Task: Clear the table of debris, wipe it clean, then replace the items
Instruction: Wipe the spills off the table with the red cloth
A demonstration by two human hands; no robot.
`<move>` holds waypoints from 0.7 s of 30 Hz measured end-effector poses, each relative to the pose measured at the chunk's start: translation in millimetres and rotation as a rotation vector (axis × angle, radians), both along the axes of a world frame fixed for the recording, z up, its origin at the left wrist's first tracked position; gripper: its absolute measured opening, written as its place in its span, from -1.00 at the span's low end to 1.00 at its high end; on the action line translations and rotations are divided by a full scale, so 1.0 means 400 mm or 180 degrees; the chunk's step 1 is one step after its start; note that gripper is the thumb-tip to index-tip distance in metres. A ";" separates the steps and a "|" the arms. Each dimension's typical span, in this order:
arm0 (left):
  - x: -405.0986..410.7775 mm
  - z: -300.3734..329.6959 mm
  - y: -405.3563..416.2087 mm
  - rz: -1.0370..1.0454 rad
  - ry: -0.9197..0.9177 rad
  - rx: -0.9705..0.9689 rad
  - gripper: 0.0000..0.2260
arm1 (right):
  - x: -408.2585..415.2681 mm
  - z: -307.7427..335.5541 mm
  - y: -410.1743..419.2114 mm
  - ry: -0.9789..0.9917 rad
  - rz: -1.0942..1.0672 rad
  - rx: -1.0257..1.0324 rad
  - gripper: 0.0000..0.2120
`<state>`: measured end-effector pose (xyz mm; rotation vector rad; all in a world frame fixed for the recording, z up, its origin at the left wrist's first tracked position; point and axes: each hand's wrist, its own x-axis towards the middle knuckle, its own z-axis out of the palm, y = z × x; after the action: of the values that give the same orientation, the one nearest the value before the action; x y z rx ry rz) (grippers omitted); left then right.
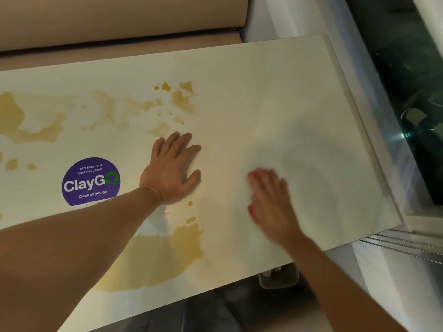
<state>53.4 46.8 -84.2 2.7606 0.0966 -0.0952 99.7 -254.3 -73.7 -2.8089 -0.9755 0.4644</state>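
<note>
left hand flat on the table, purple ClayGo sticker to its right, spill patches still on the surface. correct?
Not quite. In the head view the purple ClayGo sticker sits left of the left hand, not right. The hand does lie flat on the table, with spill patches on it.

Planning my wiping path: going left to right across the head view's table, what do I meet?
Yellowish-brown liquid spill patch → round purple ClayGo sticker → left hand flat on the white table → blurred right hand.

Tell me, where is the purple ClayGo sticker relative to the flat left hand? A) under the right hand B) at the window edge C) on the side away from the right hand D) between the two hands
C: the sticker lies beyond the left hand, away from the right hand.
</note>
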 end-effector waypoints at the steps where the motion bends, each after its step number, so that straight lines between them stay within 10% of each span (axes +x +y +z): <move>1: 0.000 0.000 0.000 0.0004 0.0000 -0.0008 -0.44 | 0.063 -0.002 -0.015 -0.0083 -0.0320 -0.0005 -0.37; 7: -0.001 -0.001 0.000 -0.0004 -0.0015 -0.0020 -0.44 | 0.175 -0.019 0.103 -0.0425 -0.1226 0.0031 -0.46; 12: -0.001 -0.005 0.002 -0.0004 -0.0040 -0.0040 -0.44 | -0.146 -0.013 0.197 -0.0106 -0.0129 0.0212 -0.39; 17: 0.000 -0.002 0.001 0.0014 -0.0022 -0.0030 -0.43 | -0.306 -0.004 0.028 0.0142 0.0393 0.0085 -0.35; 21: -0.001 -0.002 0.001 0.0014 0.0000 -0.0025 -0.43 | -0.143 -0.007 -0.132 0.0067 -0.0432 -0.0126 -0.37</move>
<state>53.1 47.0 -85.1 2.7524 0.1019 -0.0941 42.4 -307.2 -76.3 -2.8752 -0.7735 0.5000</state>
